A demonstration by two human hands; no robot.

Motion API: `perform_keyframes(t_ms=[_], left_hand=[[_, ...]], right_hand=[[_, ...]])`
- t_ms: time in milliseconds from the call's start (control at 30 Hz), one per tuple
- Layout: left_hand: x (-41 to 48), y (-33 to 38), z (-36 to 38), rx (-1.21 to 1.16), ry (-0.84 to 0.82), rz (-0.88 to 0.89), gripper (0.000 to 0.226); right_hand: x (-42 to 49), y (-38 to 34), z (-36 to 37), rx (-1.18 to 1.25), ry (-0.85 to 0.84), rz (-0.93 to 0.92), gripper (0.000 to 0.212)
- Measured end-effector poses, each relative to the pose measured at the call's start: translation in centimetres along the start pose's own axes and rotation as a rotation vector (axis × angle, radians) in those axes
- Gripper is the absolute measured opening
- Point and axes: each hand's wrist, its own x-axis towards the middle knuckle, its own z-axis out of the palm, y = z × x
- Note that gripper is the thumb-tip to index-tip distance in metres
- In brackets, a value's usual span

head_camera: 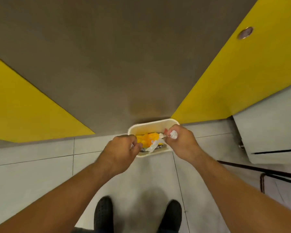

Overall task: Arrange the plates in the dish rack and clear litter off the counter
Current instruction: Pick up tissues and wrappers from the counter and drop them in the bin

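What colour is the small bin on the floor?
The bin is cream, almost white; the head view, the only one, shows it.

Crumpled white paper wad [173,134] held above cream bin [151,122], yellow wrapper [148,139] inside

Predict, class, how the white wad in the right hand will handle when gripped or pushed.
The wad looks crumpled, so probably soft and squashy, not stiff. The right hand holds it with curled fingers alone, suggesting it is light. Its creased surface likely grips well and would hardly roll.
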Motion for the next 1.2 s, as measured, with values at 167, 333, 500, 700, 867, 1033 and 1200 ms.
perform_keyframes(t_ms=[167, 333, 500, 700, 867, 1033, 1200], left_hand=[[2.8, -4.1, 5.9, 0.043, -0.024, -0.019, 0.021], [5.8, -4.9, 9.5, 0.019, -0.015, -0.008, 0.017], [9.0, -4.1, 11.4, 0.077, -0.103, 0.020, 0.032], [10.1, -2.0, 10.0, 0.049, -0.352, 0.012, 0.063], [7.2, 1.5, 3.8, 0.090, -0.162, 0.138, 0.039], [2.7, 8.6, -5.8, 0.025, -0.004, 0.258, 0.028], [-0.9, 18.6, -16.8, 0.075, 0.092, 0.462, 0.033]], right_hand=[[6.2, 4.7, 6.6, -0.113, -0.062, -0.012, 0.009], [9.4, 8.1, 9.3, -0.245, -0.193, -0.014, 0.058], [8.9, 8.9, 7.2, -0.245, -0.159, -0.068, 0.073], [4.9, 7.2, 2.5, -0.232, -0.055, -0.129, 0.049], [0.7, 2.8, -2.5, -0.219, -0.014, -0.169, 0.042], [-4.5, -3.7, -10.3, -0.202, 0.060, -0.245, 0.033], [-9.9, -11.7, -20.5, -0.198, 0.153, -0.303, 0.031]])
